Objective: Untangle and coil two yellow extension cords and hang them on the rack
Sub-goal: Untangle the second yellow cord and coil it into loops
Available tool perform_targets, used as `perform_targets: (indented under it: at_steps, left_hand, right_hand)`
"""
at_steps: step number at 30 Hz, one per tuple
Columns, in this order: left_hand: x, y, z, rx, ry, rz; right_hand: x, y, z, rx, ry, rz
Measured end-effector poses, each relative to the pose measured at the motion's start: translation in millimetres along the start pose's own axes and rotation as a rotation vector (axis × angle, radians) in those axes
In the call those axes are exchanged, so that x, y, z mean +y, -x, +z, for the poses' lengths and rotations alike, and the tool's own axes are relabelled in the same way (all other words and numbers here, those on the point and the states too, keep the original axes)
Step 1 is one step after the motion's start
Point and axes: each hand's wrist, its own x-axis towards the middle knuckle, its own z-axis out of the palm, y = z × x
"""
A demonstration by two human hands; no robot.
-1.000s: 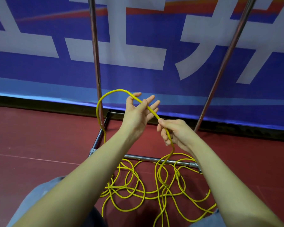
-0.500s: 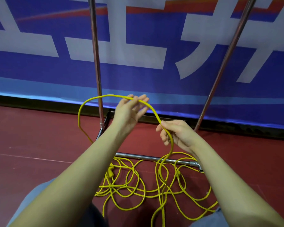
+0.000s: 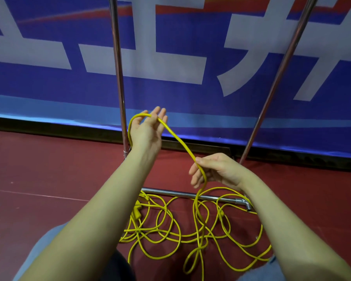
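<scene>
Slack in a thin yellow extension cord (image 3: 178, 140) is being draped over the spread, straight fingers of the left hand (image 3: 147, 131) and pinched by the right hand (image 3: 213, 169). Tangled yellow cord loops (image 3: 190, 228) are lying on the red floor (image 3: 49, 169) across the chrome rack's base bar (image 3: 182, 193). Snagging there is likely tightening knots; slipping off is possible.

- Two hands: the left hand (image 3: 148, 128) and the right hand (image 3: 215, 169).
- One tangle of yellow cord (image 3: 170, 232) on the floor; how many separate cords it holds cannot be told.
- One yellow plug (image 3: 137, 212) visible.
- One metal rack (image 3: 190, 194), showing two upright poles.
</scene>
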Motion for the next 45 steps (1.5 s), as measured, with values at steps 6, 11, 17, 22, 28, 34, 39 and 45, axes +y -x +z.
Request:
perform_targets:
  at_steps: [6,11,17,22,28,34,39,45]
  left_hand:
    - [-17.4,20.1,4.1,-0.176,-0.19,-0.229]
    - [-26.0,39.5,10.1,-0.4,-0.374,-0.237]
    - [-12.5,24.9,19.1,-0.264,-0.23,-0.142]
    - [17.0,-8.4,5.7,-0.041,-0.019,-0.08]
    - [-7.7,9.0,3.9,-0.065,-0.189,-0.273]
    - [-31.6,41.5,10.2,-0.194,-0.364,-0.36]
    - [-8.1,24.4,18.9,-0.137,-0.159,-0.214]
    - [2.9,11.9,14.4,0.012,0.034,-0.251]
  right_hand:
    - [-1.0,-7.8,1.5,0.239,-0.012,-0.065]
    - [-7.7,-9.9,1.3,0.243,-0.153,-0.09]
    - [-2.1,-5.9,-0.4,0.102,-0.139,-0.012]
    - [16.3,-6.5,0.0,0.148,0.006,-0.006]
    - [16.1,-9.8,3.4,0.195,-0.015,-0.091]
    - [6.3,-13.8,2.0,0.286,-0.091,-0.205]
    - [9.5,-10.6,-2.0,0.163,0.009,-0.124]
    - [22.8,-12.6,-8.3,0.242,0.009,-0.076]
